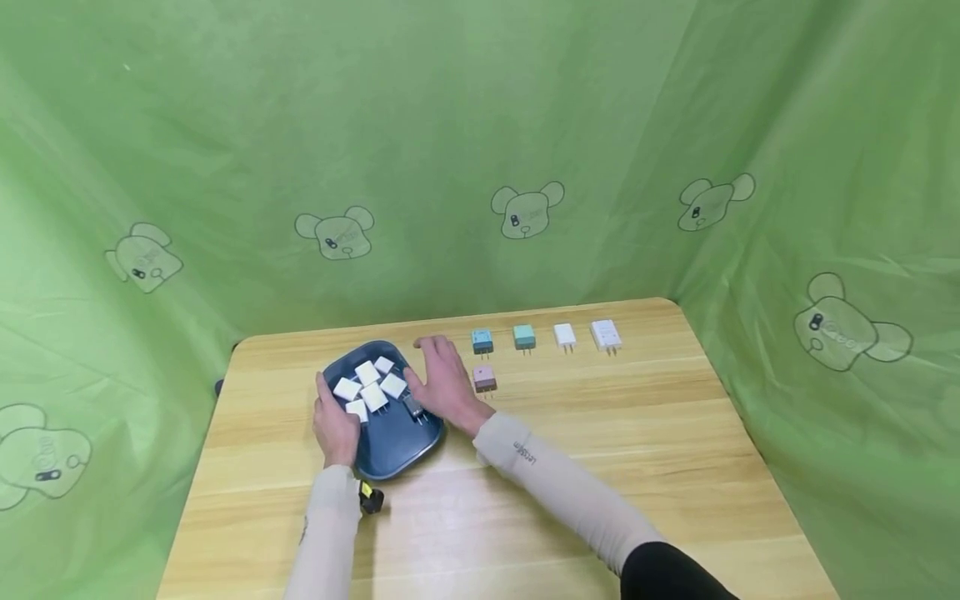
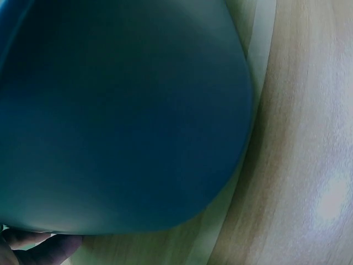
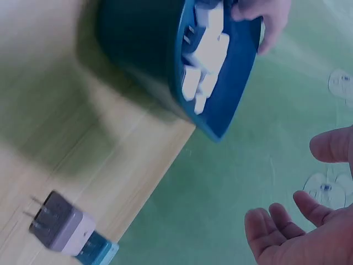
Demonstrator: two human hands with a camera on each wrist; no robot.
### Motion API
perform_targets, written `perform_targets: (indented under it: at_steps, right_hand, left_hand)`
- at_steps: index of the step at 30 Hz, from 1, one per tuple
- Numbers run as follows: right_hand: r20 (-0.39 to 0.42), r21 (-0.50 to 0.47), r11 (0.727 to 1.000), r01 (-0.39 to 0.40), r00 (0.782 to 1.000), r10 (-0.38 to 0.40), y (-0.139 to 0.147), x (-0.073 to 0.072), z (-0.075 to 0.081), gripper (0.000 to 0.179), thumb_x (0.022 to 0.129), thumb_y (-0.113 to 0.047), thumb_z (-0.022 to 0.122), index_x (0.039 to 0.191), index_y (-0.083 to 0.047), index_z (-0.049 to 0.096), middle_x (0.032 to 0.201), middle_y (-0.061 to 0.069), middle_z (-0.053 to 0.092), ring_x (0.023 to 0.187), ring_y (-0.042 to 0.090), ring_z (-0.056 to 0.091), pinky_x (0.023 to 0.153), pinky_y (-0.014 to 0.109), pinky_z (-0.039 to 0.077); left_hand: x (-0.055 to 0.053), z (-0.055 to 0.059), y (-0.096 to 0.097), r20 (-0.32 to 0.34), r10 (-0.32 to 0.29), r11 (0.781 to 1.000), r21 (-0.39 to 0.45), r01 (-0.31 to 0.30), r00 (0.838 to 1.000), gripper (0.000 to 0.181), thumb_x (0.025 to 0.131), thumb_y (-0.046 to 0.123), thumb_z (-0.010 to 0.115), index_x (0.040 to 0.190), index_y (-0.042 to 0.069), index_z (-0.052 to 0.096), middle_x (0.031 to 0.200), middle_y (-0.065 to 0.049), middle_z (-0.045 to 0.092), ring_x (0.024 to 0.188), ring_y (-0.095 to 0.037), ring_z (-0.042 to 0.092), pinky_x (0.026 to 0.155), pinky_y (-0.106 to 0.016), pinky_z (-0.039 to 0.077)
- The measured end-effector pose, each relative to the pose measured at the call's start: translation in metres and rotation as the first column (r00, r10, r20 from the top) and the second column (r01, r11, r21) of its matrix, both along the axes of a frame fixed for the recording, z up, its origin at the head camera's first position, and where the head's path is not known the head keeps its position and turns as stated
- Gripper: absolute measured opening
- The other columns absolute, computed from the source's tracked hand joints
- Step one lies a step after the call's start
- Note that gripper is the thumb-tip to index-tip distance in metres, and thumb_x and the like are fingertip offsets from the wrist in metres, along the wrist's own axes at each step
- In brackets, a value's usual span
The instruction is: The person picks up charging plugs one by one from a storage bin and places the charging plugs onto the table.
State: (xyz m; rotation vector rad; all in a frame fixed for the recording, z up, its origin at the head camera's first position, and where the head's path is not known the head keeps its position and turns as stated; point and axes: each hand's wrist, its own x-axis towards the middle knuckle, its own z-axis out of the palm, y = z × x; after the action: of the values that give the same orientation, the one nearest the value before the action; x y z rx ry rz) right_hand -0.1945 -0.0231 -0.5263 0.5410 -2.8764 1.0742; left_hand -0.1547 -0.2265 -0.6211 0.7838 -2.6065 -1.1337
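A dark blue basin (image 1: 390,454) is on the left of the table, with several white plug chargers (image 1: 373,397) and one dark grey charger (image 1: 412,406) inside. My left hand (image 1: 337,425) grips its left rim, thumb over the inner side. In the left wrist view, the basin's outer wall (image 2: 127,138) fills most of the picture, fingertips (image 2: 58,247) at its lower edge. My right hand (image 1: 446,387) is beside the right rim, fingers spread and holding nothing. The right wrist view shows its palm (image 3: 309,240) facing the basin, with a gap between.
Right of the basin stand a blue charger (image 1: 482,340), a mint green one (image 1: 524,337), a small white one (image 1: 565,335) and a larger white one (image 1: 606,334) in a row. A mauve charger (image 1: 484,377) sits in front of the blue one. Green curtain (image 1: 450,167) surrounds the table.
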Motion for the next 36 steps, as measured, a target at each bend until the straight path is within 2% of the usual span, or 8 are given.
perform_targets:
  at_steps: [6,12,20,29,36]
  right_hand:
    - [-0.026,0.071,0.995,-0.073,0.997,0.075,-0.013,0.011,-0.005,0.046,0.095,-0.030,0.064,0.135,-0.010,0.055,0.132,0.010,0.056,0.121,0.024,0.056,0.101,0.037,0.056]
    - [0.004,0.116,0.985,-0.130,0.992,0.130,-0.020,0.022,-0.014,0.046,0.094,-0.028,0.065,0.136,-0.011,0.054,0.129,0.010,0.058,0.115,0.022,0.058,0.093,0.035,0.058]
    - [0.087,0.194,0.964,-0.183,0.982,0.168,-0.024,0.032,-0.023,0.053,0.094,-0.026,0.066,0.143,-0.012,0.051,0.140,0.012,0.054,0.126,0.024,0.055,0.099,0.039,0.058]
    - [0.146,0.312,0.934,-0.176,0.980,0.136,-0.029,0.036,-0.028,0.055,0.093,-0.025,0.067,0.143,-0.010,0.051,0.141,0.016,0.052,0.125,0.027,0.055,0.089,0.042,0.062]
    - [0.178,0.373,0.904,-0.210,0.972,0.152,-0.033,0.039,-0.036,0.058,0.090,-0.023,0.070,0.142,-0.009,0.051,0.142,0.018,0.054,0.126,0.031,0.057,0.101,0.044,0.057]
  left_hand:
    - [0.000,0.000,-0.001,-0.009,0.004,1.000,0.002,-0.003,1.000,0.104,0.075,-0.012,0.060,0.164,0.016,0.014,0.142,-0.034,0.051,0.125,-0.054,0.054,0.109,-0.063,0.044]
    - [0.001,0.000,-0.001,-0.011,-0.001,1.000,0.001,0.001,1.000,0.103,0.075,-0.012,0.060,0.164,0.015,0.015,0.142,-0.034,0.052,0.124,-0.053,0.054,0.109,-0.063,0.044]
    - [0.001,0.001,-0.001,-0.005,-0.001,1.000,-0.001,0.001,1.000,0.103,0.076,-0.011,0.060,0.164,0.016,0.014,0.140,-0.035,0.052,0.122,-0.053,0.055,0.108,-0.063,0.045]
    - [0.002,0.004,-0.001,0.007,0.000,1.000,0.009,0.000,1.000,0.104,0.076,-0.011,0.061,0.164,0.016,0.014,0.142,-0.034,0.052,0.124,-0.053,0.055,0.109,-0.062,0.045]
    - [0.002,0.004,0.000,0.017,0.004,1.000,-0.003,-0.004,1.000,0.104,0.076,-0.012,0.061,0.164,0.016,0.014,0.142,-0.034,0.052,0.124,-0.053,0.055,0.109,-0.062,0.045]
